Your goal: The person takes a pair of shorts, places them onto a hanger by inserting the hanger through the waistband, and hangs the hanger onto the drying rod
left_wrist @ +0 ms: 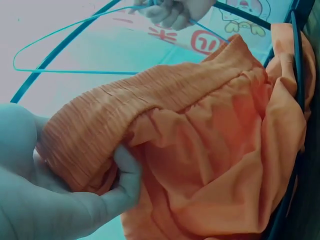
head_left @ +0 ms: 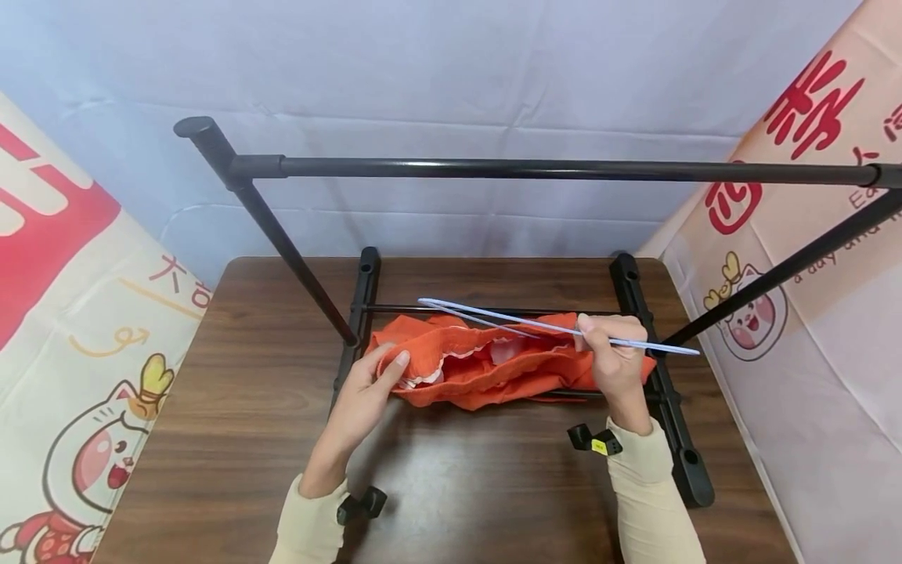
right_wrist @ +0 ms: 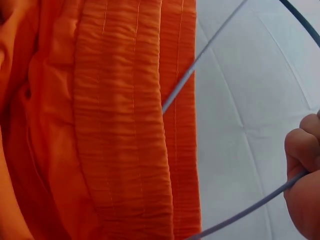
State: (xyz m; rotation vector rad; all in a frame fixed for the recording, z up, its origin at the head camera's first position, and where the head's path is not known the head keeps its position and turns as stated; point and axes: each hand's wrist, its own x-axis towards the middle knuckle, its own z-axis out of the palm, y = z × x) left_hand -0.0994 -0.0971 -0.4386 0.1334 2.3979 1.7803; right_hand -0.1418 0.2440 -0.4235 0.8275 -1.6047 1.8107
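Observation:
An orange garment (head_left: 493,384) with a gathered elastic waistband (right_wrist: 120,120) lies over the base of a black rack, its waist opening facing up. My left hand (head_left: 362,403) pinches the waistband at its left end, thumb on one side and fingers on the other, as the left wrist view shows. Above the garment, my right hand (head_left: 615,362) grips a light blue wire hanger (head_left: 493,312). One of the hanger's wires (right_wrist: 179,90) passes behind the near band and in front of the far band, inside the opening. Its other end points left, above the cloth.
The rack's top bar (head_left: 493,168) crosses above and beyond both hands, with slanted posts (head_left: 296,266) on either side. Its black feet (head_left: 694,470) stand on the brown wooden table (head_left: 282,439). Pale cloth and printed banners (head_left: 754,305) enclose the table's back and sides.

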